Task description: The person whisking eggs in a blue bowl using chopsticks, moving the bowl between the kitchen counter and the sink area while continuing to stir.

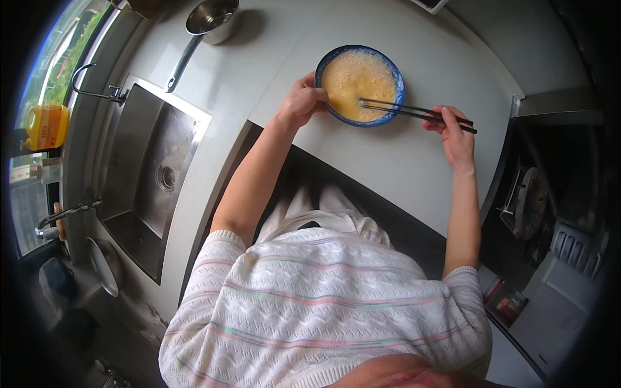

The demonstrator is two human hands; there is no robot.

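A blue-rimmed bowl (399,87) stands on the pale countertop, holding a frothy yellow liquid (356,77) that looks like beaten egg. My left hand (304,101) grips the bowl's left rim, thumb at the inner edge and fingers outside. In my right hand (453,133) is a pair of dark chopsticks (412,111), held near their thick ends to the right of the bowl. Their tips dip into the liquid near the bowl's middle, and the shafts pass over its right rim.
A metal saucepan (213,22) stands at the upper left, its handle towards the stainless steel sink (162,145). Two faucets and a yellow jug (47,127) are by the window. A gas stove (529,203) lies at the right.
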